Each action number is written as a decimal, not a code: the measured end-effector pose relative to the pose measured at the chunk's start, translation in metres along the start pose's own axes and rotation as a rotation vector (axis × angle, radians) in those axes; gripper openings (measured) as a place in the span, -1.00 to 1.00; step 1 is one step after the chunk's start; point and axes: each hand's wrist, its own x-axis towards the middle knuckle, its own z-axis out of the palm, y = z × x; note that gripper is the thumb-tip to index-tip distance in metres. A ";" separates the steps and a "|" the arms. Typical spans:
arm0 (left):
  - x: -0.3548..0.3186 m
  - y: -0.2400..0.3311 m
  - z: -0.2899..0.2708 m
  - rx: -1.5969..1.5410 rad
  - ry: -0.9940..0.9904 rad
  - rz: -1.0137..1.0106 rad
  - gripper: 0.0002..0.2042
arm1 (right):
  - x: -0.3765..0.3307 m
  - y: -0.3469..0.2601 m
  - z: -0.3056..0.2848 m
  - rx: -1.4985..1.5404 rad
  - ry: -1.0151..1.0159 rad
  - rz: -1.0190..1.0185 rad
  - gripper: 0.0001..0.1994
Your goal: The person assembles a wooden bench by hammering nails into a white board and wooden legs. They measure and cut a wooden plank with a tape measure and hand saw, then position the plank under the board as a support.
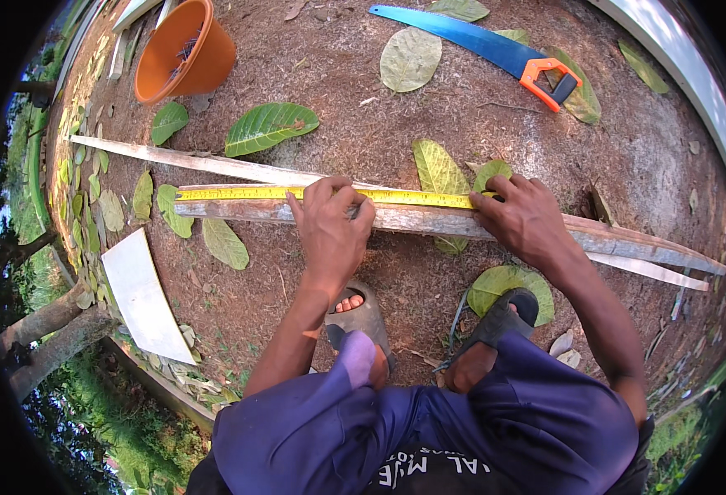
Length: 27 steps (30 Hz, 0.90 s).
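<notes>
A yellow measuring tape [417,198] is stretched along the top of a rough wooden plank [429,219], its left end near the plank's left end. My left hand [332,223] is closed over the tape partway along, thumb on the left and fingers curled. At the right end of the visible tape, my right hand [524,216] pinches it against the plank, fingers bent. No tape case shows; the right hand may hide it. A second, paler plank [190,162] lies on the ground, crossing under the first and showing again beyond its right part.
An orange bucket [210,62] holding small dark metal pieces stands at the far left. A handsaw [487,45] with a blue blade and orange-black handle lies at the back. A white board [144,289] rests at left. Large leaves [271,129] are scattered on the soil.
</notes>
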 end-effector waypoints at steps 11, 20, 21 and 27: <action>0.005 -0.001 0.010 0.036 0.144 -0.029 -0.38 | 0.044 0.000 0.017 0.156 0.295 0.027 -0.58; 0.087 0.016 -0.029 0.282 -0.743 -0.332 -0.26 | 0.066 0.059 0.029 0.198 0.515 0.031 -0.46; 0.102 0.022 -0.031 0.350 -0.914 -0.345 -0.34 | 0.064 0.067 0.029 0.181 0.470 0.049 -0.45; 0.132 0.020 -0.022 0.427 -1.155 -0.247 -0.29 | 0.054 0.113 0.037 0.111 0.329 0.121 -0.47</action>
